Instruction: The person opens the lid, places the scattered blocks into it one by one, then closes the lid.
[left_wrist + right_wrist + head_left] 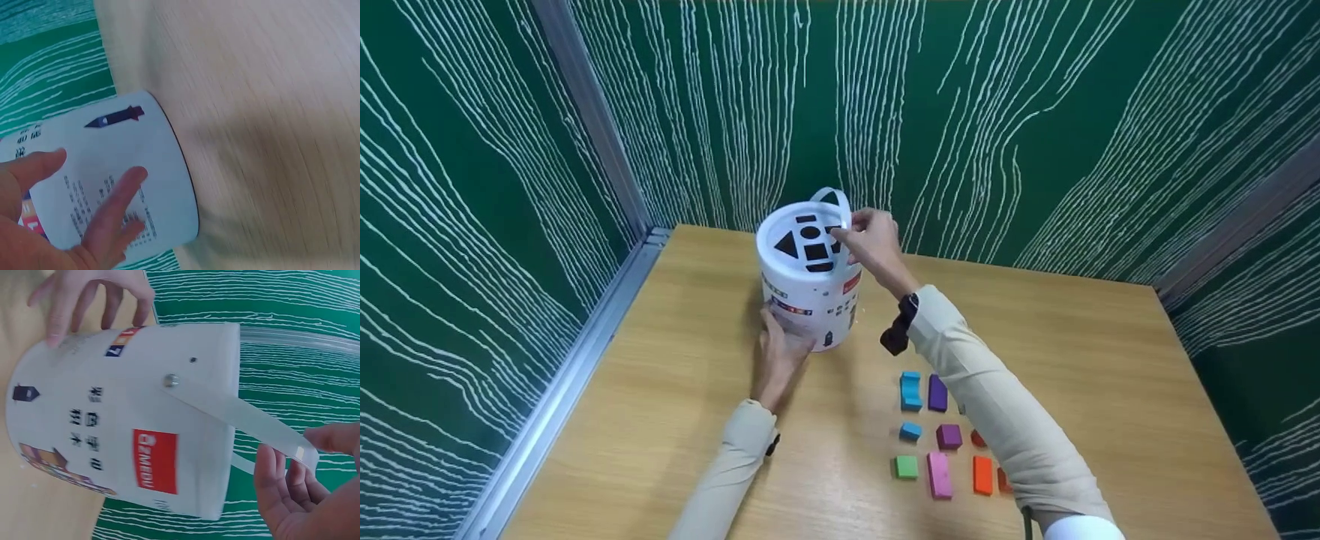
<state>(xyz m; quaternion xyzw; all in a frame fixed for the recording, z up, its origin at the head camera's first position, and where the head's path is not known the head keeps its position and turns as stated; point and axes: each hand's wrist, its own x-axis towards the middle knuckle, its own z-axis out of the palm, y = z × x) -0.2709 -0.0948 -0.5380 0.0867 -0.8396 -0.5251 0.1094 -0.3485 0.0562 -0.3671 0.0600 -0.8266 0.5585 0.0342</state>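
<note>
A white cylindrical toy bucket stands upright on the wooden table; its lid has dark shaped cutouts, among them a triangle, a circle and a square. My right hand pinches the bucket's white strap handle between thumb and fingers, at the right of the lid. Low on the bucket's near left side, my left hand lies with its fingers spread and fairly straight against the printed wall. Printed text and a small rocket picture show beside those fingers in the left wrist view.
Several coloured blocks lie in rows at the front right, including a blue block, a purple block, a green block and a pink block. My right forearm partly covers some. Green walls with white lines enclose the table.
</note>
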